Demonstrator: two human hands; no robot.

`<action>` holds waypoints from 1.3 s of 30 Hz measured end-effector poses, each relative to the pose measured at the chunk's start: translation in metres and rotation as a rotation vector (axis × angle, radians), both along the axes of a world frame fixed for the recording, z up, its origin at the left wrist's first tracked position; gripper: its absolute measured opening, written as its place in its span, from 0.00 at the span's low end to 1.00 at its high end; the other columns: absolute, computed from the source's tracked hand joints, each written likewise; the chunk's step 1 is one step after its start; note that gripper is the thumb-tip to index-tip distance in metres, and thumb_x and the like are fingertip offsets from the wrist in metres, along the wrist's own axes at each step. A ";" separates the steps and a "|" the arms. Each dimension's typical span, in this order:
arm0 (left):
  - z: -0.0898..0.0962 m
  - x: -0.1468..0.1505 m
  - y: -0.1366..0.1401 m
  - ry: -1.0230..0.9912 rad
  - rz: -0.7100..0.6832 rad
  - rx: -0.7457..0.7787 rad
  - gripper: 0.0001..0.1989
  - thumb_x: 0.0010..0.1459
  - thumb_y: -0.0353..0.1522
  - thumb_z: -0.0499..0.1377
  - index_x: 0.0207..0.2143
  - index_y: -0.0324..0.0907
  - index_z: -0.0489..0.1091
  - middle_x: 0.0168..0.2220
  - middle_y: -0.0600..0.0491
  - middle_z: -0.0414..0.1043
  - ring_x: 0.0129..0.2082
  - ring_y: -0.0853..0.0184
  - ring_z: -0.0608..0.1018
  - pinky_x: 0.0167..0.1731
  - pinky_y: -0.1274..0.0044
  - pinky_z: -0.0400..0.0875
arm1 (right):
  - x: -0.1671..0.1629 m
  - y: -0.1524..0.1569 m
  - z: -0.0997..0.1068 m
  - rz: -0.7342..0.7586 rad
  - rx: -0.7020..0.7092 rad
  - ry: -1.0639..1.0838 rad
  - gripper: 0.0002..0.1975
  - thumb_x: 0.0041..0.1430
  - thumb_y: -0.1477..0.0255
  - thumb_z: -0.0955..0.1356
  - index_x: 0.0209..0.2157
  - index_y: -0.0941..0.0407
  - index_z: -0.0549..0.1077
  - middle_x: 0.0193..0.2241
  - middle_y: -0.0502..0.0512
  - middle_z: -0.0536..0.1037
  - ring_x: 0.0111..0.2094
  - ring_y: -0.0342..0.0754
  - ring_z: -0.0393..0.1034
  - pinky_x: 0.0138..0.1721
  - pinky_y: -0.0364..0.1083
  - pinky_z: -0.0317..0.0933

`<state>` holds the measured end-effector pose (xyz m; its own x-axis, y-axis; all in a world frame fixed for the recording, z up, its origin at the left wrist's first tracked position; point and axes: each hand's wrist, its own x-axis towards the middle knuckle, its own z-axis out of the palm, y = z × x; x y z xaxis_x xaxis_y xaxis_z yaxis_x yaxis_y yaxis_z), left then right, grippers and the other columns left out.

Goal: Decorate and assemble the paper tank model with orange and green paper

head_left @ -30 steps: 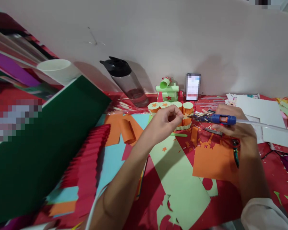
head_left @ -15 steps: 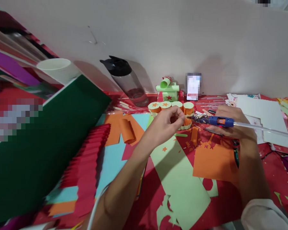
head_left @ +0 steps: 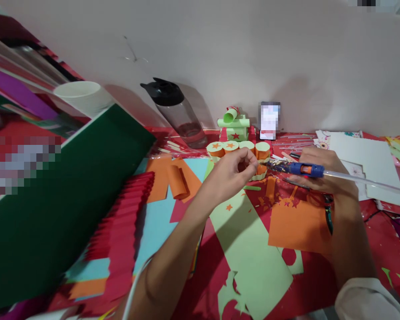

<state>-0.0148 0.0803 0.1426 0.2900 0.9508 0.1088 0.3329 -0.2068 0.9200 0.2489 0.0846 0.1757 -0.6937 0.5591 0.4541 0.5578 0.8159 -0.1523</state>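
In my right hand (head_left: 323, 166) is a blue hot glue gun (head_left: 305, 169) with a clear glue stick out of its back. Its dirty nozzle points left, close to the fingertips of my left hand (head_left: 238, 171). Those fingertips are pinched together; whatever lies between them is too small or hidden to make out. Just behind and under my left hand stands a paper piece of joined round rolls (head_left: 247, 147), orange at the sides with pale green tops, two bearing orange stars. Behind it sits a green paper tank model (head_left: 235, 126) with a red star.
Green paper (head_left: 246, 249), orange paper (head_left: 298, 224) and scraps lie on the red table. A dark green board (head_left: 70, 200) leans at left beside pleated red paper (head_left: 123, 240). A water bottle (head_left: 180, 113) and a lit phone (head_left: 269, 120) stand by the wall. Scissors (head_left: 328, 213) lie under my right arm.
Both hands and the glue gun hold almost the same place. The view has shifted very slightly.
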 end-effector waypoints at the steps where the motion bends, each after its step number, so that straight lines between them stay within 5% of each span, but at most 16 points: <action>1: 0.000 0.000 0.000 0.002 -0.001 0.000 0.06 0.59 0.34 0.56 0.29 0.43 0.65 0.27 0.56 0.68 0.27 0.69 0.69 0.27 0.77 0.64 | 0.000 0.000 0.000 0.003 0.002 0.003 0.20 0.71 0.57 0.68 0.28 0.52 0.63 0.25 0.49 0.66 0.26 0.47 0.59 0.28 0.46 0.53; 39: -0.007 -0.002 0.004 -0.016 -0.024 -0.009 0.06 0.59 0.34 0.57 0.30 0.42 0.65 0.27 0.57 0.66 0.27 0.70 0.68 0.29 0.76 0.63 | 0.002 0.001 0.000 0.029 -0.020 -0.020 0.20 0.72 0.59 0.67 0.28 0.53 0.64 0.25 0.48 0.67 0.26 0.45 0.60 0.28 0.46 0.53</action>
